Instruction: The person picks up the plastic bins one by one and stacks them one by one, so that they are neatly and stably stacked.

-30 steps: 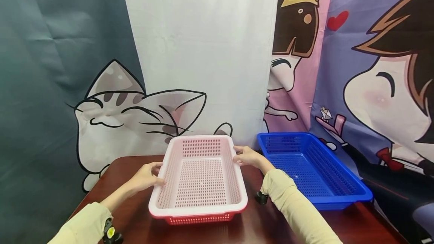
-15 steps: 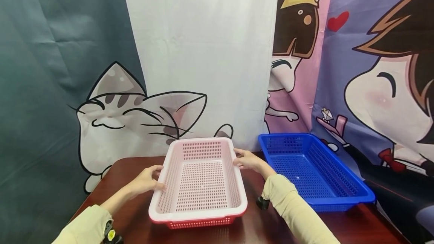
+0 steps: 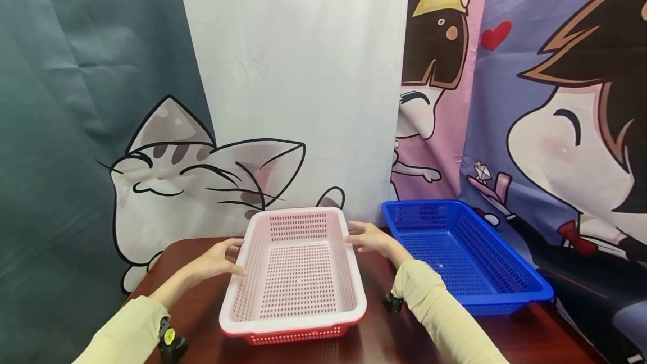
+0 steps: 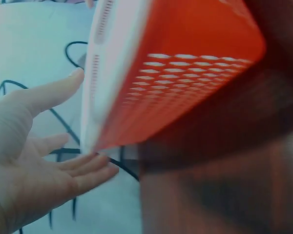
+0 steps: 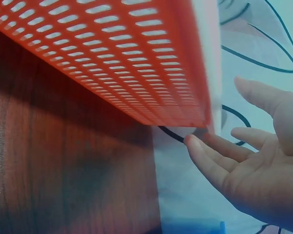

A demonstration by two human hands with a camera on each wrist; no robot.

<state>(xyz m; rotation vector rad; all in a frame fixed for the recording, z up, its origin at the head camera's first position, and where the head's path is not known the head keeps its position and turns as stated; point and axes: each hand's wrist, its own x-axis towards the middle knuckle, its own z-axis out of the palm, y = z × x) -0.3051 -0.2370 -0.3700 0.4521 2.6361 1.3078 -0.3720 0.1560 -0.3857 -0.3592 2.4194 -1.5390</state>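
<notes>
Loosened since earlier, both hands (image 3: pixel 216 262) (image 3: pixel 371 239) spread beside the white basket (image 3: pixel 298 274) nested in a red basket (image 3: pixel 295 336), contact unclear.

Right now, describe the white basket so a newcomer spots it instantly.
On the brown table, left of the blue basket, left hand and right hand flank the white basket. Unlike its neighbours, it sits nested inside the red basket.

Cartoon-printed cloth (image 3: pixel 303 83) hangs behind a brown table (image 3: pixel 202 313).

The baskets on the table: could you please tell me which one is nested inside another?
The pale pink basket; it sits inside the red basket, whereas the blue basket stands apart, to the person's right.
</notes>
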